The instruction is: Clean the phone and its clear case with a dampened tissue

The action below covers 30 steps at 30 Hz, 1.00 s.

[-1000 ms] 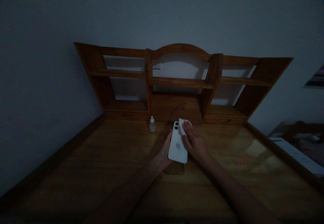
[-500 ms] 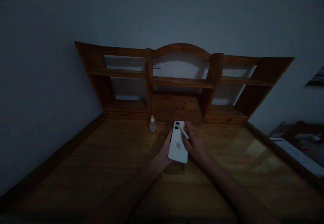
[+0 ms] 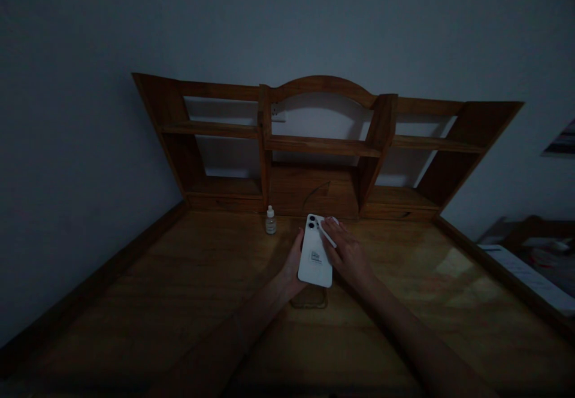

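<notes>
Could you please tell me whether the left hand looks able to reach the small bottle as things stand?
Probably not while the left hand holds the phone, though nothing visible stands between that hand and the small bottle.

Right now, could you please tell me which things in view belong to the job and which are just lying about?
Belonging, apparently:
white smartphone, in the left hand
white cloth or tissue, in the right hand
perhaps the dropper bottle and phone case nearby

Lying about, apparently:
pale sheet, right of the desk
</notes>
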Motion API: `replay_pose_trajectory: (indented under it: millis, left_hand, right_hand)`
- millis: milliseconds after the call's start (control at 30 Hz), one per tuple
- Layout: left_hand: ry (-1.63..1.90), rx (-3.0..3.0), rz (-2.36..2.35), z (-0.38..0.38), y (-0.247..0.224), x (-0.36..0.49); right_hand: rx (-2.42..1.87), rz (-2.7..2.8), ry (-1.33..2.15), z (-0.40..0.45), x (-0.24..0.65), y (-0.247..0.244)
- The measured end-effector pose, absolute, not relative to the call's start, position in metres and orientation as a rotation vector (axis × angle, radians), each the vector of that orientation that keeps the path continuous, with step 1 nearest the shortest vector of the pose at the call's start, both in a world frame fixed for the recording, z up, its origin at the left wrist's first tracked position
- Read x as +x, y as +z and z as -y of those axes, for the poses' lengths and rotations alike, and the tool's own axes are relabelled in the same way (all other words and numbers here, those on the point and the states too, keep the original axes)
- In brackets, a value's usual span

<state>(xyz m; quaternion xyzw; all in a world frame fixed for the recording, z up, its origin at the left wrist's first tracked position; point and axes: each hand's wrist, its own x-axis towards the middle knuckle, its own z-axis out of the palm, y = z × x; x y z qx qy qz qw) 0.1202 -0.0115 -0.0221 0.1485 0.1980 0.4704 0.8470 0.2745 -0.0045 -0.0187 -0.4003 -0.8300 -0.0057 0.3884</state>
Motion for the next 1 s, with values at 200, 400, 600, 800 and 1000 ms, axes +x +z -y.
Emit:
replay_pose_trajectory:
  millis: [200, 400, 600, 800, 1000]
  left_hand:
    - [1.05, 0.307, -0.441, 0.008, -0.027, 0.12]
    - [1.044, 0.284, -0.457, 0.008, -0.026, 0.119]
    - [1.058, 0.253, -0.522, 0.012, -0.018, 0.119]
    - [1.057, 0.252, -0.523, 0.009, -0.02, 0.12]
    - [1.046, 0.236, -0.534, 0.011, -0.017, 0.118]
  right_hand:
    - [-1.041, 2.196, -0.086, 0.009, 0.27, -0.014]
    - [-1.063, 2.233, -0.144, 0.013, 0.267, -0.012]
    - [-1.041, 2.239, -0.133, 0.017, 0.265, -0.011]
    - [-0.997, 2.268, -0.088, 0.02, 0.263, -0.013]
    - [-0.977, 2.307, -0.035, 0.022, 0.262, -0.013]
